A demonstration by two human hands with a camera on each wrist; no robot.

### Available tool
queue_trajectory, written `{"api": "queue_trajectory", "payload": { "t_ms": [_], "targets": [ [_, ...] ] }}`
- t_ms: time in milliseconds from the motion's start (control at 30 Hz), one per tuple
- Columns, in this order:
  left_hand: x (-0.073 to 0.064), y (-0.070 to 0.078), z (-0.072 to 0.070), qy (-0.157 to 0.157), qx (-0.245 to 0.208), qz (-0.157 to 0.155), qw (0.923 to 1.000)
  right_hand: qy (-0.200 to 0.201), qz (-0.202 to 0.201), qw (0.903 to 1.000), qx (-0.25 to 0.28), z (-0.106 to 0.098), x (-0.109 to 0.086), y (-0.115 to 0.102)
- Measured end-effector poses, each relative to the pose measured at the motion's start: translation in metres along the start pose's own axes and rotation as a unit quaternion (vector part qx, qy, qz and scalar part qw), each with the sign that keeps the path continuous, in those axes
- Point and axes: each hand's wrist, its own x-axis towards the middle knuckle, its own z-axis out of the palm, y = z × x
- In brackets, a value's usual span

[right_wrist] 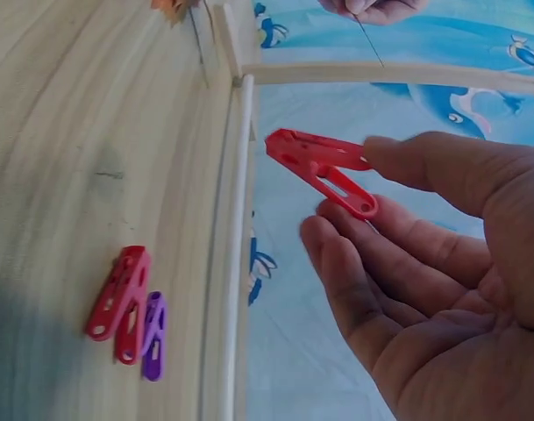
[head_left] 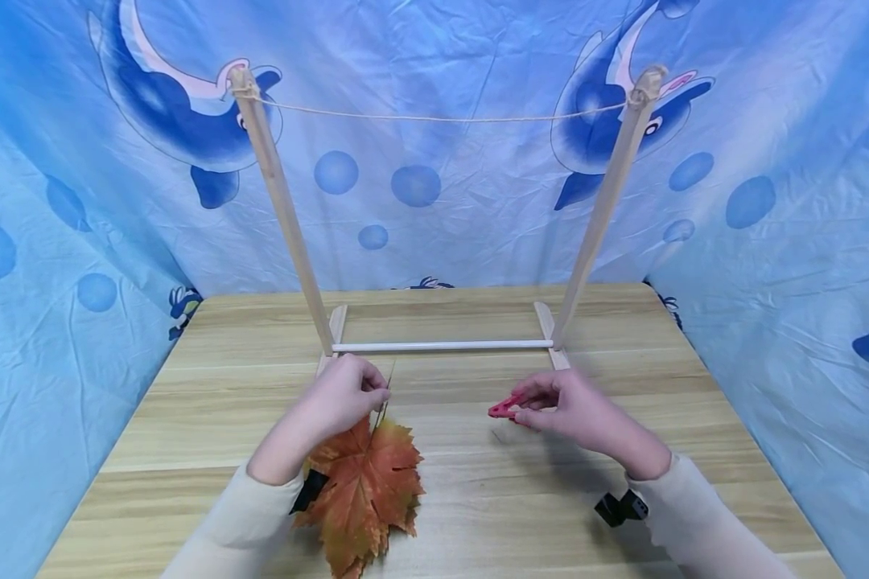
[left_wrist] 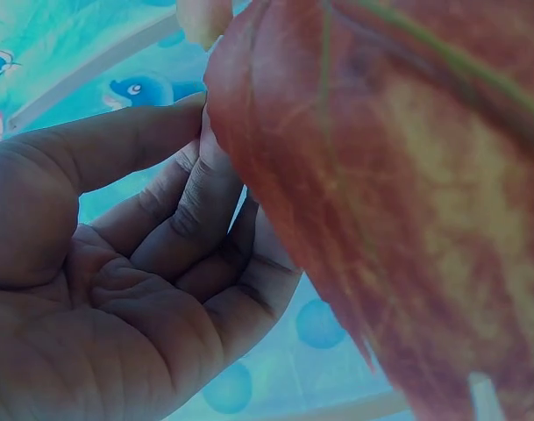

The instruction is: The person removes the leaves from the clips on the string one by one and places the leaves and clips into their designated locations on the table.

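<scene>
My left hand [head_left: 348, 394] pinches the thin stem of an orange-red maple leaf [head_left: 368, 482], and the leaf hangs below the fingers beside the wrist. In the left wrist view the leaf [left_wrist: 380, 202] hides some of the left fingertips. Between thumb and fingers my right hand [head_left: 568, 406] holds a red clothespin [head_left: 504, 408]; its two handle ends [right_wrist: 323, 171] stand apart in the right wrist view. Another red clothespin [right_wrist: 124, 303] and a purple clothespin [right_wrist: 154, 338] lie together on the table, both out of sight in the head view.
A wooden frame stands at the back of the table [head_left: 434, 322], with a left post [head_left: 282, 209], a right post [head_left: 604, 217] and a white crossbar [head_left: 442, 346] low between them. A cord [head_left: 434, 120] joins the post tops. Blue dolphin-print cloth [head_left: 434, 225] surrounds the table.
</scene>
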Motion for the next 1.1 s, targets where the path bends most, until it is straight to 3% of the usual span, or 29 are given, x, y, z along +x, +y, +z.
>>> {"api": "queue_trajectory", "payload": {
  "t_ms": [133,400,767,1100],
  "targets": [
    [0.003,-0.004,0.006,-0.009,0.001,0.004,0.9999,-0.011,-0.004,0.9995,-0.029,0.003,0.000,0.008],
    [0.006,-0.005,0.013,-0.025,0.003,-0.018,0.9995,-0.017,-0.010,0.9990,-0.040,0.005,-0.002,0.019],
    [0.015,-0.012,0.018,-0.043,0.062,0.009,0.9971,-0.032,0.004,0.9970,-0.071,0.005,-0.005,0.034],
    [0.024,-0.021,0.035,-0.083,0.063,-0.042,0.9937,-0.041,0.030,0.9955,-0.080,0.004,-0.009,0.045]
  ]
}}
